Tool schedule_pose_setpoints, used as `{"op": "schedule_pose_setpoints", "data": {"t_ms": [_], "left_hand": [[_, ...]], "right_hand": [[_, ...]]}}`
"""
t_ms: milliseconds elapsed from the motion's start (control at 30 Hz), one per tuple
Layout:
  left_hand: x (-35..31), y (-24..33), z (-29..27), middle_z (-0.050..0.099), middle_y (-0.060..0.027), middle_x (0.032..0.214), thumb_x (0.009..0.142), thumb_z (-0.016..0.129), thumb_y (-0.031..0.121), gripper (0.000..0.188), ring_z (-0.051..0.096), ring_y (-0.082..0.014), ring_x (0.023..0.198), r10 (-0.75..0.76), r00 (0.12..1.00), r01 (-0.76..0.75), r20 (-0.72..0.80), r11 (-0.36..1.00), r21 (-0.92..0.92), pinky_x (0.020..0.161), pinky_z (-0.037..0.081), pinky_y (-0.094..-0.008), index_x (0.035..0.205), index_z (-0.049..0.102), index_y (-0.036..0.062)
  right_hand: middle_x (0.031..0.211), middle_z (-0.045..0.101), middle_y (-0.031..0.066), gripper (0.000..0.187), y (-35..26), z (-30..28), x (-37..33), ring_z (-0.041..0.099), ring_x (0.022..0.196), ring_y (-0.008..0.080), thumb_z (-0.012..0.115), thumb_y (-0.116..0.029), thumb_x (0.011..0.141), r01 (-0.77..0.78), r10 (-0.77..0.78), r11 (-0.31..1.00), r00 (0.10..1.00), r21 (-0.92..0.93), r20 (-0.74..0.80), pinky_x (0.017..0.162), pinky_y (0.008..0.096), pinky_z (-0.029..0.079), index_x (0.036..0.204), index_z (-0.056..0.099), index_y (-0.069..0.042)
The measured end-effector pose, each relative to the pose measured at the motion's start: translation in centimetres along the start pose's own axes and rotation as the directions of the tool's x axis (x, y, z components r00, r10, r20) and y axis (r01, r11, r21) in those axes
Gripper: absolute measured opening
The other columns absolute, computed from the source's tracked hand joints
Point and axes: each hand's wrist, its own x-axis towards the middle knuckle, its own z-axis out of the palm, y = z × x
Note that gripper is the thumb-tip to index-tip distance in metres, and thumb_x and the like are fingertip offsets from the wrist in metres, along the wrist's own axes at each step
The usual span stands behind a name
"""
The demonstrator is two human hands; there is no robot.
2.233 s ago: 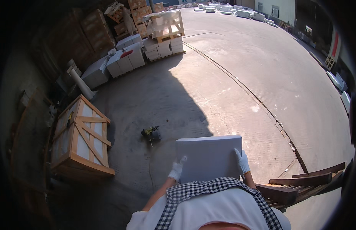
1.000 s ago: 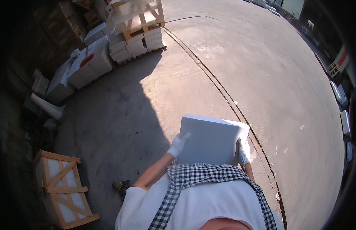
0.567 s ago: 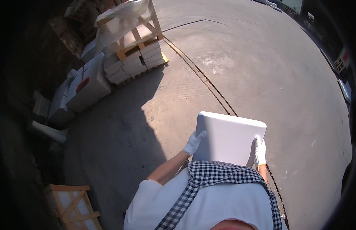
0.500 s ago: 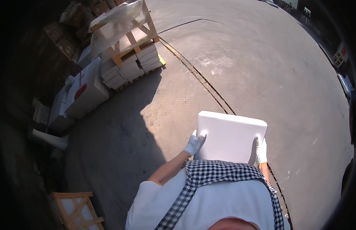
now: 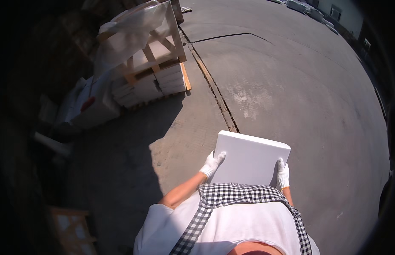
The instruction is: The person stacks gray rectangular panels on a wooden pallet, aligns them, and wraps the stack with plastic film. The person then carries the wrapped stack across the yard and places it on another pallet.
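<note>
Held out in front of my body is a thick white rectangular slab (image 5: 250,157) with a smooth face and straight edges. My left hand (image 5: 213,163), in a white knitted glove, grips its left side with the thumb on the upper face. On the opposite side, my right hand (image 5: 283,173) holds the edge in a matching glove, thumb also on top. The fingers of both hands are hidden beneath the slab. Its near end is covered by my black-and-white checked apron (image 5: 244,193).
At the upper left, a plastic-draped wooden crate (image 5: 150,46) rests on stacked white slabs (image 5: 169,80). White blocks (image 5: 95,108) stand beside them in shade. A narrow channel (image 5: 214,89) crosses the concrete floor (image 5: 316,106). Another wooden crate (image 5: 74,227) is at the lower left.
The view has shifted as I move, so the stacks and floor channel appear in different places. Both hands keep their hold on the slab, which sits slightly lower and further left in view.
</note>
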Motion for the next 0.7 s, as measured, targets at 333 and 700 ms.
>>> {"op": "schedule_pose_setpoints", "data": {"t_ms": [333,700], "left_hand": [[30.6,9.6,4.1,0.063,-0.0128,0.126,0.091,0.064,0.057,0.075,0.056,-0.0200,0.117,-0.004,0.996,0.000,0.092,0.999,0.052,0.102,0.044,-0.0351,0.136,0.051,-0.0013],[65.1,17.0,10.9,0.067,-0.0153,0.118,0.085,0.071,0.059,0.078,0.063,-0.0229,0.106,0.031,0.999,-0.029,0.036,0.999,-0.039,0.094,0.049,-0.0362,0.133,0.054,-0.0012]], "right_hand": [[0.113,0.063,0.0043,0.062,-4.7,4.0,29.7,0.054,0.101,0.0135,0.058,-0.056,0.098,-0.036,0.040,0.996,0.998,0.086,-0.048,0.088,0.0307,0.045,0.127,0.059,-0.001],[0.109,0.063,0.0044,0.060,-8.9,6.4,66.4,0.056,0.097,0.0131,0.059,-0.055,0.097,-0.008,0.008,1.000,0.999,0.012,-0.033,0.086,0.0310,0.047,0.124,0.058,-0.001]]}}
